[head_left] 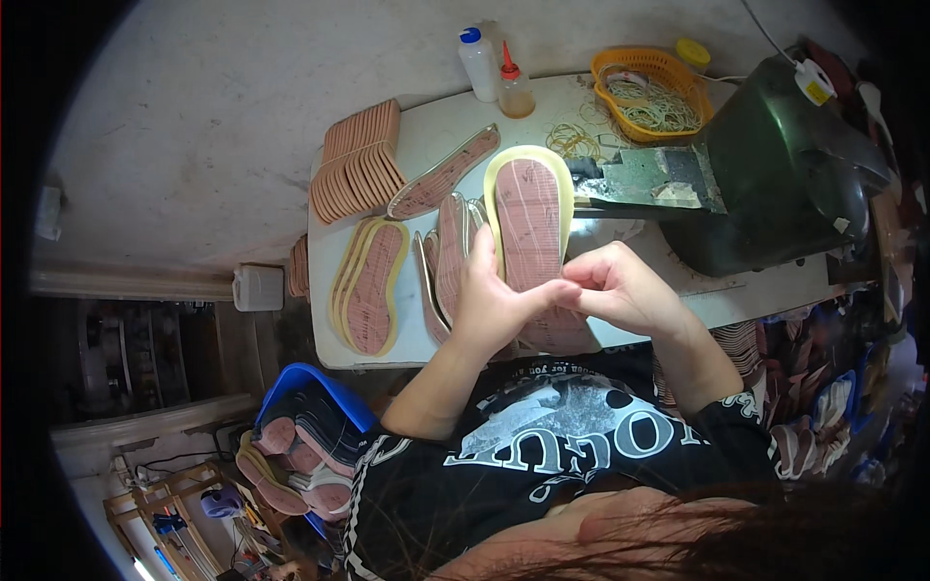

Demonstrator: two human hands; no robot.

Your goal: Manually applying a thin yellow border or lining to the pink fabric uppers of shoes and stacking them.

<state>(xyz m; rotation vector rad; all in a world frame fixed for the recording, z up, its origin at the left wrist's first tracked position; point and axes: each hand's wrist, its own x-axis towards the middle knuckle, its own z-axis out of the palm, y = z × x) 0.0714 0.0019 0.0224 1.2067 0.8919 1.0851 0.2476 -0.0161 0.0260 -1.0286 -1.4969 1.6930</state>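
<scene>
A pinkish-brown shoe insole [531,213] with a pale yellow rim stands tilted up in front of me, over the table. My left hand [492,302] grips its left edge, the thumb lying across the lower part. At the right edge, my right hand [625,292] pinches with thumb and fingertips close to the left thumb; whatever is between them is too small to make out. Directly left of the held piece lie several insoles with shiny rims [452,252]. Farther left is a small stack of yellow-rimmed insoles [373,290], and a single insole [448,174] lies slanted behind.
A stack of pinkish insoles [356,160] fills the far left corner of the table [426,121]. Two squeeze bottles [516,92] and an orange basket [659,92] of bands stand at the back. A dark green machine [775,174] takes up the right. A blue bin [315,387] sits lower left.
</scene>
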